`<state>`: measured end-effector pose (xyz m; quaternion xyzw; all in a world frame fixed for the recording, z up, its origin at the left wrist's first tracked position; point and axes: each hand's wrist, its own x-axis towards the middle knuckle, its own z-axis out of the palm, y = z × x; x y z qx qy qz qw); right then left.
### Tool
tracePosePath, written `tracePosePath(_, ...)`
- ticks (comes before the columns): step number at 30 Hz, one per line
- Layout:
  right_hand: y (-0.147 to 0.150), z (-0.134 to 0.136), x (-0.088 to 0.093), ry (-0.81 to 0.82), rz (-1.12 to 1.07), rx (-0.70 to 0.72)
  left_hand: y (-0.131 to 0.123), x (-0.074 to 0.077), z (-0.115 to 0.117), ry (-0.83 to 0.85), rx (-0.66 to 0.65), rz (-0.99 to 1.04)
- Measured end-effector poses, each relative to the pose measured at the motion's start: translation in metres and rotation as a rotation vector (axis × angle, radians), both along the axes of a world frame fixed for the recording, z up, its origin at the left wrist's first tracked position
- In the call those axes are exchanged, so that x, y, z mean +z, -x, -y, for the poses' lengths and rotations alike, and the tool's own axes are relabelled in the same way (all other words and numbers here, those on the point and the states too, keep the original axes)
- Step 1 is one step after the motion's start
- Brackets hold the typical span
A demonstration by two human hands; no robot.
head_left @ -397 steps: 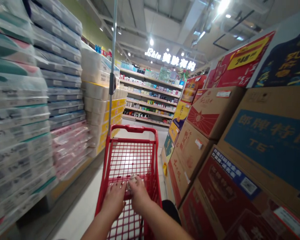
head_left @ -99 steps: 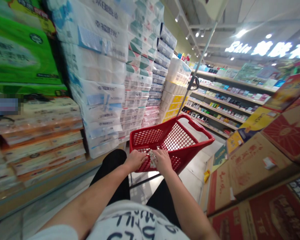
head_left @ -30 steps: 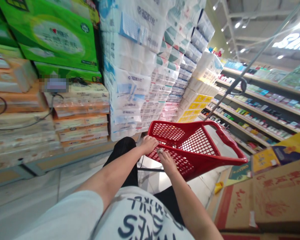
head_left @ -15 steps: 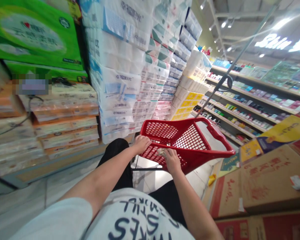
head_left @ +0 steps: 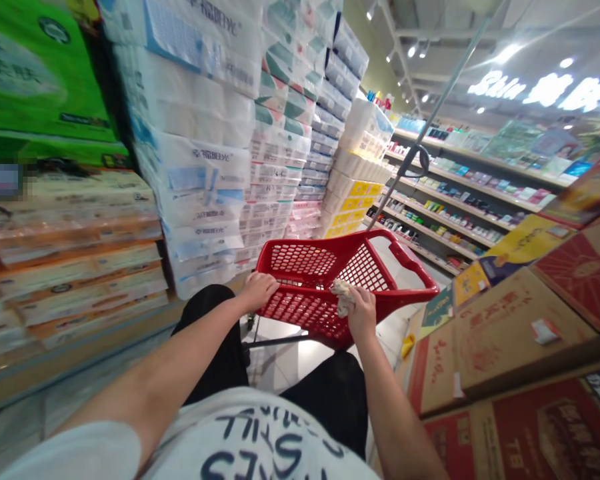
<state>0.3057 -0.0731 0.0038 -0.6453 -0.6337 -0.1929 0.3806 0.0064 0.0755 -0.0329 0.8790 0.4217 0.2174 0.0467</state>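
Note:
A red plastic shopping cart (head_left: pixel 307 308) with lattice walls stands in front of my knees, its handle (head_left: pixel 414 268) off to the right. My left hand (head_left: pixel 259 291) is closed over the cart's near left rim corner. In my right hand (head_left: pixel 362 312) a crumpled, off-white cloth (head_left: pixel 343 297) is bunched against the near side, at the rim. The fingers of that hand wrap round the cloth, which partly hides them. Through the lattice I make out nothing lying in the basket.
Tall stacks of wrapped toilet paper (head_left: pixel 205 160) rise on the left, beside green tissue packs (head_left: pixel 35 73). Cardboard cartons (head_left: pixel 510 327) line the right. Shelves of small goods (head_left: pixel 460 193) stand behind the cart, and a slanting metal pole (head_left: pixel 433 113) rises beyond it.
My right hand has moved up with the cloth from the cart's side wall to its rim. The left hand keeps its grip. The whole view has shifted to the right.

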Motion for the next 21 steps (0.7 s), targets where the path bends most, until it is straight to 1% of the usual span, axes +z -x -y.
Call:
tracePosePath(2,-0.005,-0.001,0.005,0.059,0.008,0.026,0.000,0.000,-0.002,0.010,0.009,-0.001)
tracePosePath(3,-0.007,-0.002,0.008,0.061,0.004,0.022,0.001,0.001,-0.002,0.013,0.011,0.000)
tracePosePath(7,-0.016,-0.003,0.016,-0.006,-0.009,-0.082,0.001,0.003,-0.002,0.018,0.007,0.004)
tracePosePath(10,-0.018,-0.005,0.017,0.051,0.012,-0.124,0.000,0.006,0.000,0.035,0.015,-0.004)
tracePosePath(12,-0.016,-0.005,0.015,0.080,0.021,-0.132,-0.001,0.007,0.001,0.054,0.024,-0.003)
tracePosePath(15,-0.011,-0.004,0.008,0.041,0.025,-0.116,0.000,0.011,0.002,0.075,0.031,0.004)
tracePosePath(17,-0.009,-0.002,0.002,0.000,0.045,-0.061,0.001,0.016,0.001,0.105,0.026,-0.006)
tracePosePath(19,-0.011,0.001,-0.003,-0.063,0.053,-0.033,0.001,0.024,-0.002,0.171,0.013,-0.042)
tracePosePath(21,-0.016,0.003,-0.007,-0.171,0.019,-0.084,-0.002,0.032,-0.005,0.255,0.005,-0.069)
